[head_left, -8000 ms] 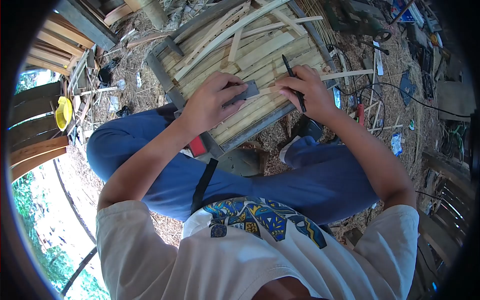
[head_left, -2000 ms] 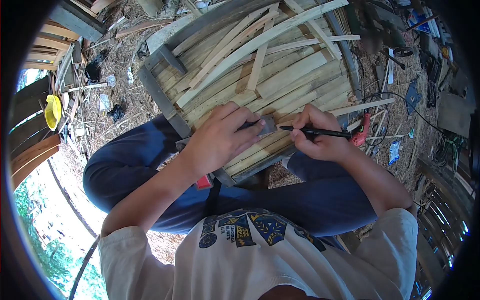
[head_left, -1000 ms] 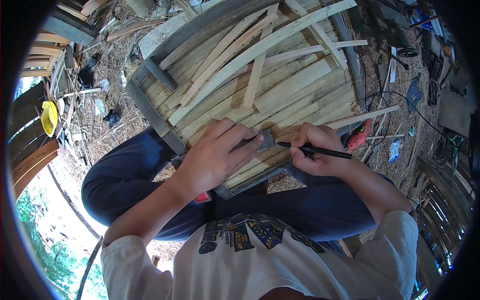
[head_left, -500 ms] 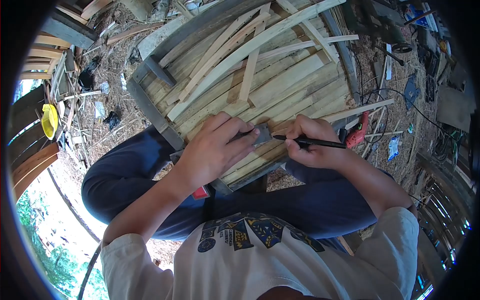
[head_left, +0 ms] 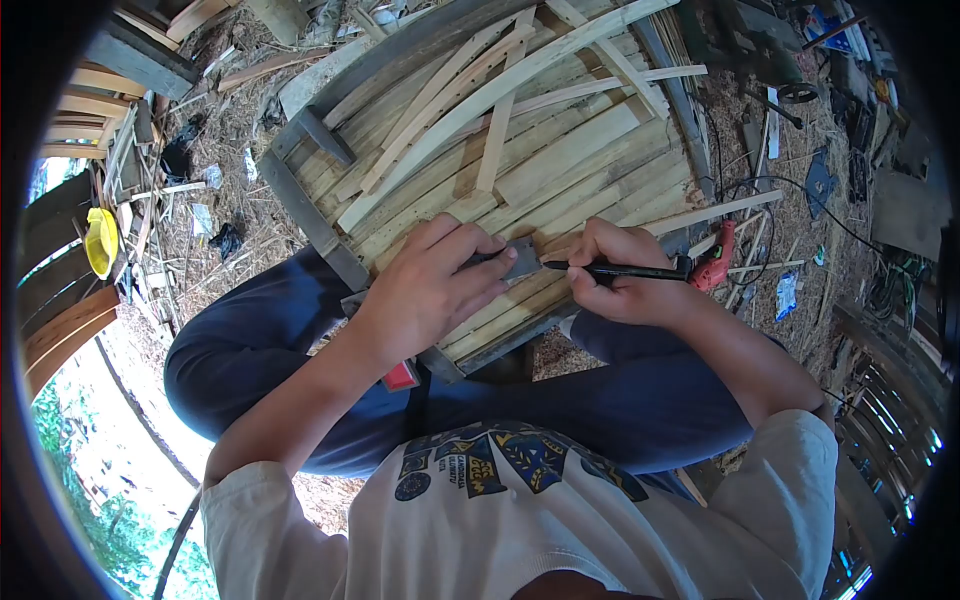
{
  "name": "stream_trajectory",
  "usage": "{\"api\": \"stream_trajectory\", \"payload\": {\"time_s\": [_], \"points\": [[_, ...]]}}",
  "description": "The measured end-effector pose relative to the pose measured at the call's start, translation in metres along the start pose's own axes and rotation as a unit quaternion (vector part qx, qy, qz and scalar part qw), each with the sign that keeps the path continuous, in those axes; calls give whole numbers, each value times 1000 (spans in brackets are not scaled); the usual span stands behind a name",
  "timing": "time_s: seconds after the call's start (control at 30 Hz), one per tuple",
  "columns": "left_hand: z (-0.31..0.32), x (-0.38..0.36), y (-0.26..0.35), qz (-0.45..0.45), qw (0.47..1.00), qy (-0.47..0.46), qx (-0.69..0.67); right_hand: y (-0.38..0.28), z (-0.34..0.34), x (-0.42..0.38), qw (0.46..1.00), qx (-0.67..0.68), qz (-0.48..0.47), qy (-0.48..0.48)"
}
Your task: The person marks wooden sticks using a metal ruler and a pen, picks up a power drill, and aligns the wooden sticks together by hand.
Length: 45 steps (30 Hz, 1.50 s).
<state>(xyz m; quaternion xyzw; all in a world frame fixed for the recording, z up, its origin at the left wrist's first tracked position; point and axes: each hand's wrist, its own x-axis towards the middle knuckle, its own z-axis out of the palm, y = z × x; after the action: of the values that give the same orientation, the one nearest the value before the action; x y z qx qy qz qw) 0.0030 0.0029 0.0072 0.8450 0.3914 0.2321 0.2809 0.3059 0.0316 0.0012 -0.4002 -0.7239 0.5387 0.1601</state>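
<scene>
My left hand [head_left: 435, 275] is closed over a flat grey metal piece [head_left: 524, 258], whose end shows past the fingertips; the rest is hidden under the hand. In my right hand [head_left: 625, 270] a slim black pen [head_left: 640, 271] is pinched between thumb and fingers. Its tip points left, close to the end of the metal piece. Both hands are over the near part of a low wooden worktop [head_left: 575, 195] made of planks with a dark frame.
Long wooden strips [head_left: 500, 95] lie crossed on the worktop's far side. A red power tool [head_left: 714, 262] rests to the right, its cable near it. A yellow helmet-like object [head_left: 101, 243] is at far left. Shavings and scraps cover the ground [head_left: 270, 190]. A red object [head_left: 401, 376] is below my left forearm.
The pen has swung slightly, its tip shifting a little left and up to the metal piece's end. My left hand stays in nearly the same place. The whole view has shifted slightly.
</scene>
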Motion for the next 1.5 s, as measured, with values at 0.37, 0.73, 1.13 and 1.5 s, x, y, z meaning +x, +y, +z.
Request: {"api": "stream_trajectory", "payload": {"time_s": [0.37, 0.73, 1.13, 1.5], "points": [[-1, 0, 0, 6, 1000, 3, -1, -1, 4, 1, 999, 19, -19, 30], [1, 0, -1, 3, 1000, 7, -5, 0, 4, 1, 999, 26, -4, 22], [1, -1, -1, 3, 1000, 8, -6, 1, -1, 1, 1000, 1, 18, -13], [2, 0, -1, 7, 1000, 10, -2, -4, 2, 2, 999, 38, 3, 18]]}}
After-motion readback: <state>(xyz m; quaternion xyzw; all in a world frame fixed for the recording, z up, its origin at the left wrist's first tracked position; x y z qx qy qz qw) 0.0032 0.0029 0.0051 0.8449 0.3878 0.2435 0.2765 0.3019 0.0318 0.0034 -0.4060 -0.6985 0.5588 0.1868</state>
